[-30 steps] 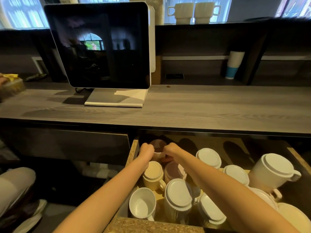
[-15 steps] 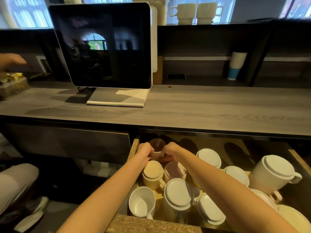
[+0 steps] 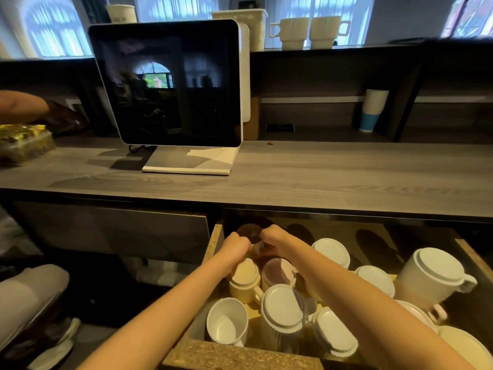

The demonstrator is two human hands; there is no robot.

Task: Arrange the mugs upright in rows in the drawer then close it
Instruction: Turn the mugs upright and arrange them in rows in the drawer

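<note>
The open wooden drawer (image 3: 216, 236) under the counter holds several mugs. Both my hands grip one dark brownish mug (image 3: 250, 232) at the drawer's back left corner, my left hand (image 3: 236, 247) on its left side and my right hand (image 3: 274, 237) on its right. Just in front of it a cream mug (image 3: 244, 279) and a pinkish mug (image 3: 277, 273) stand bottom up. A white mug (image 3: 226, 323) near the front left has its mouth showing. Several other white mugs, such as one at the right (image 3: 433, 276), sit bottom up or tilted.
A grey wooden counter (image 3: 320, 177) hangs over the drawer's back. On it stand a dark monitor (image 3: 170, 84) and a food container (image 3: 24, 142). Another person's arm (image 3: 24, 105) reaches in at far left. A paper cup stack (image 3: 373, 109) stands on the shelf.
My hands stay on the dark mug at the back left corner, barely shifted. Another person's arm has reached further in at far left.
</note>
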